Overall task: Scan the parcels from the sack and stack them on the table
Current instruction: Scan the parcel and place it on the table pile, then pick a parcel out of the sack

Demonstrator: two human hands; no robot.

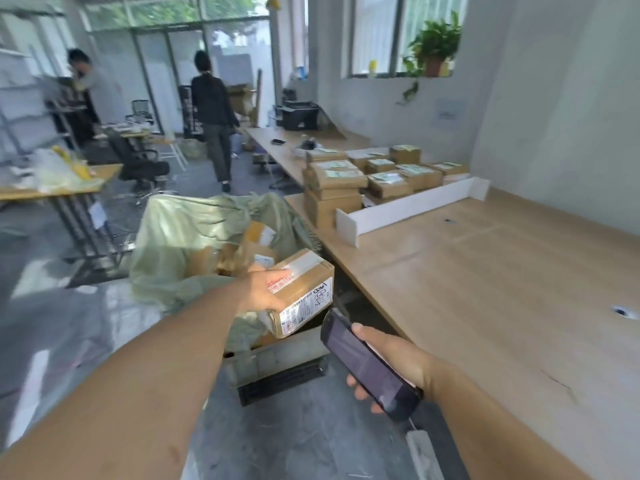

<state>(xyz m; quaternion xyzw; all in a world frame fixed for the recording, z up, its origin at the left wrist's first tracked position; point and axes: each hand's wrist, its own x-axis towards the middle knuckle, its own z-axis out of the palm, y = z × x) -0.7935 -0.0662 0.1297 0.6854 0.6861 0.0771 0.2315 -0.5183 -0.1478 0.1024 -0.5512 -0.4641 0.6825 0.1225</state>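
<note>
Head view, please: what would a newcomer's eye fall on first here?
A left hand grips a labelled cardboard parcel by the green sack at centre, close to the dark handheld scanner in the right hand. Behind, stacked parcels crowd the far end of the wooden table.

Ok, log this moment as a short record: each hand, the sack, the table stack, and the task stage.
left hand: grips a cardboard parcel by the open sack
right hand: holds a dark handheld scanner, top end near the parcel's label
sack: green, on the floor, more parcels inside
stack: labelled parcels piled on the table behind a white divider
stage: parcel in hand, not yet on the table
</note>
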